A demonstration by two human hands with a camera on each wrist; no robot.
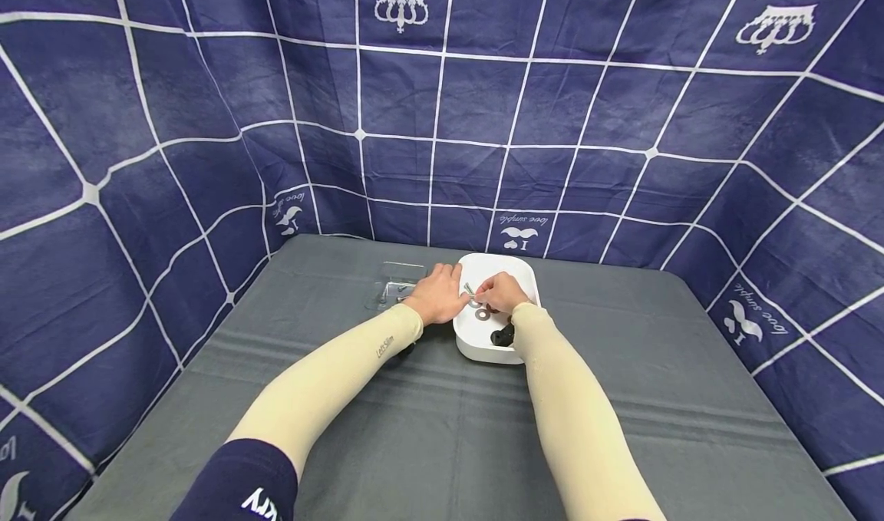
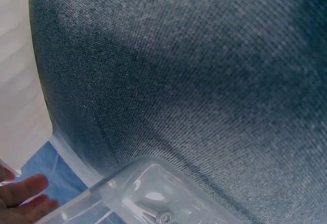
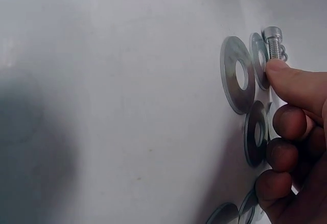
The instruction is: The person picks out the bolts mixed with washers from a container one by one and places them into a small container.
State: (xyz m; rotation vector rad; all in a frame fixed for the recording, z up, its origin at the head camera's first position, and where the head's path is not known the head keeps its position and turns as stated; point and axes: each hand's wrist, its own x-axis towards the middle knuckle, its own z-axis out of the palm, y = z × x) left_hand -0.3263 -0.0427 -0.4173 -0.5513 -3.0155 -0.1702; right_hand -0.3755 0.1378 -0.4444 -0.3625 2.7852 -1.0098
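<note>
A silver socket-head screw [image 3: 274,40] is pinched in my right hand [image 1: 503,292], its head pointing away from the thumb. That hand reaches inside a white tray [image 1: 497,354], above several flat metal washers [image 3: 237,76]. My left hand [image 1: 437,295] lies at the tray's left rim, fingers extended; whether it touches the rim I cannot tell. Left of it is a clear plastic box [image 1: 380,295], and the left wrist view shows a socket-head screw [image 2: 163,217] inside that box. Part of the tray floor is hidden under my right hand.
A black round part [image 1: 503,337] lies in the tray's near end, partly covered by my right forearm. Another dark thing [image 1: 406,351] shows beneath the left forearm. Grey cloth [image 1: 442,429] covers the table, with blue checked curtains [image 1: 470,176] behind and at both sides.
</note>
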